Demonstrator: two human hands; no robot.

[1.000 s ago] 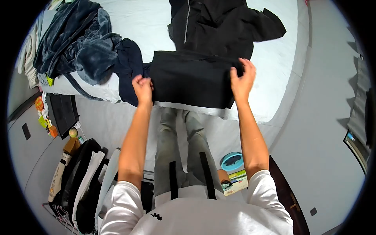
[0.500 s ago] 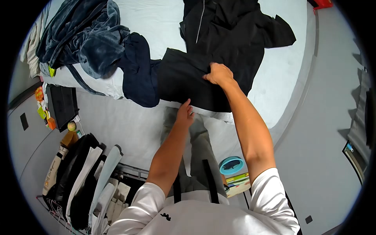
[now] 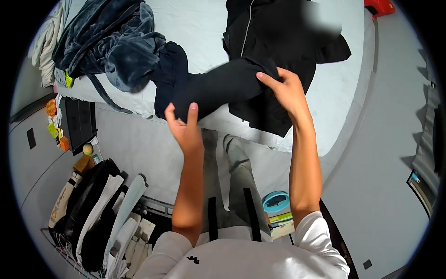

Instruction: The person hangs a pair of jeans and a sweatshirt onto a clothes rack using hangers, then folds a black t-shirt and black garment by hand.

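Note:
A black folded garment (image 3: 218, 86) is stretched between my two hands at the bed's near edge; its exact kind is unclear. My left hand (image 3: 185, 130) grips its lower left end, thumb and a fingertip showing. At the upper right end, my right hand (image 3: 289, 93) has its thumb on top and its other fingers partly hidden by the cloth. Beneath and beyond lies a larger black garment (image 3: 278, 42) with a pale zip or cord line, spread on the bed. Left of the held cloth, a navy garment (image 3: 173, 63) lies bunched.
A blue-grey plush robe or blanket (image 3: 125, 56) is heaped on the white-sheeted bed (image 3: 195, 28). Below left, a rack carries hanging clothes (image 3: 100, 214). A turquoise round container (image 3: 276, 201) sits near my legs. Something red (image 3: 381, 7) shows at the far right corner.
The black garment has been lifted and swung leftward off the larger one, its shape now narrower. My left hand has moved left and up onto it; my right hand has shifted right.

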